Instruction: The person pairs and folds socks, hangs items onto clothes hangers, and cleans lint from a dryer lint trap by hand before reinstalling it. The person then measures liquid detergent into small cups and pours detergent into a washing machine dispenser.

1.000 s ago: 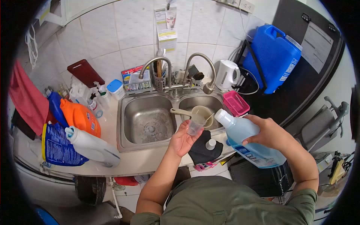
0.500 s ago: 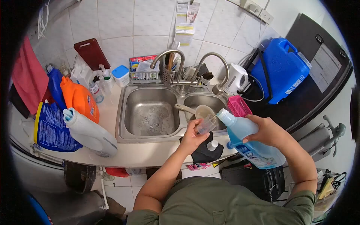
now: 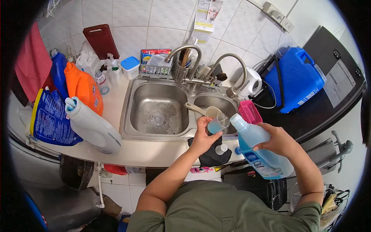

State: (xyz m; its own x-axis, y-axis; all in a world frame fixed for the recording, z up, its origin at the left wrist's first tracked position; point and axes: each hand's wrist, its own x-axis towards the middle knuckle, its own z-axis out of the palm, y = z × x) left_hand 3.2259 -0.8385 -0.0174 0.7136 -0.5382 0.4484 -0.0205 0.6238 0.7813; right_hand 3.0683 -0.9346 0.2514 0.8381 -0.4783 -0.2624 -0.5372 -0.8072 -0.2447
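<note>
My left hand [image 3: 205, 136] holds a small clear cup [image 3: 218, 123] with light blue liquid in it, over the front edge of the right basin. My right hand [image 3: 279, 140] grips a large clear bottle of blue liquid [image 3: 259, 151], tilted with its uncapped mouth just right of the cup. No stream shows between them. Below the cup, a white cap [image 3: 221, 149] sits on a black cloth [image 3: 210, 157] at the counter's front edge. A beige dipper [image 3: 212, 111] rests in the right basin behind the cup.
The left basin [image 3: 159, 110] is wet. A white bottle [image 3: 92, 125], an orange bottle [image 3: 83, 89] and a blue pouch [image 3: 54, 120] stand on the left. Two faucets [image 3: 195, 58] rise behind the basins. A pink basket [image 3: 250, 112] and a blue jug [image 3: 295, 79] are at right.
The bottle was tipped toward the cup and is now slightly more upright. Blue liquid now shows in the cup, which looked empty at first. The camera view has shifted.
</note>
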